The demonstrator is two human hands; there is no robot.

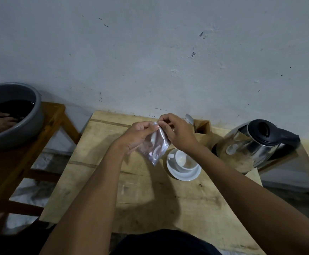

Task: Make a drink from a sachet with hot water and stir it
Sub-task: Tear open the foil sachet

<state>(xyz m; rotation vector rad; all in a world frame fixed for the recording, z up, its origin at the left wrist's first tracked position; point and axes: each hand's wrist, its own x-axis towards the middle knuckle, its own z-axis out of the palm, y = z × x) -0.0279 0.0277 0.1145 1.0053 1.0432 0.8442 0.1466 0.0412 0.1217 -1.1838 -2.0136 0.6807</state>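
So far the work looks to be at its first step — getting the sachet [154, 146] open. The silver packet hangs tilted in the air just left of the cup [185, 161] and a little above it, clear of the table [150, 199]. The left hand [139, 135] has its fingers curled round the packet's upper part with the thumb pressed on the top edge. The right hand [177, 133], over the cup's far side, pinches that same top edge between thumb and fingertips. Whether a tear has started I cannot tell; the packet looks whole and full.

The white cup stands upright on its saucer [183, 176]. A pale patch shows inside it, but whether that is powder or only a glint is unclear. No water seems to be in it.

What is left, by my judgement, is nearly all of it — tearing, tipping the powder in, pouring from the steel kettle [251, 144] standing right of the cup, then stirring. A spoon [189, 118] stands in a wooden holder [203, 127] just behind the cup, untouched.
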